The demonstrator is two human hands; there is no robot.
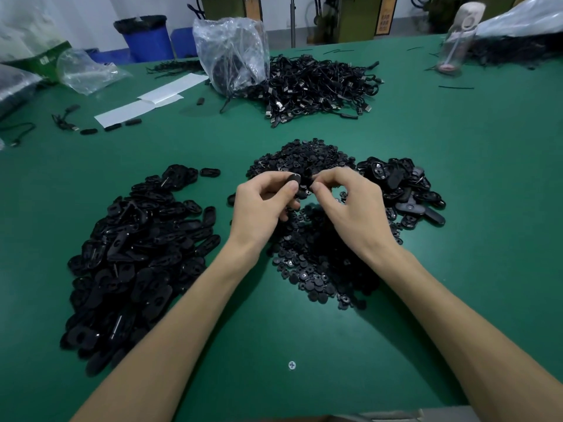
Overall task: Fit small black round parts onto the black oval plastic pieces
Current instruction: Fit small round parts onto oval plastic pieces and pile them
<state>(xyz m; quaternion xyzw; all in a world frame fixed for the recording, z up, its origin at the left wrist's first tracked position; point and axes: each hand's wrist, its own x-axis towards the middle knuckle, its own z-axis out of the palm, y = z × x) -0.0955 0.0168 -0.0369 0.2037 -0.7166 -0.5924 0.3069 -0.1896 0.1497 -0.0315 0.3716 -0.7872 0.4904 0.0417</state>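
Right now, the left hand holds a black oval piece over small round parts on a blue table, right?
Not quite: the head view shows the table is green, not blue. The left hand does hold a black oval piece over the small round parts.

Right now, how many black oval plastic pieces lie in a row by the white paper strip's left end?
3: left oval piece, middle oval piece, right oval piece, spaced apart; none seems hidden.
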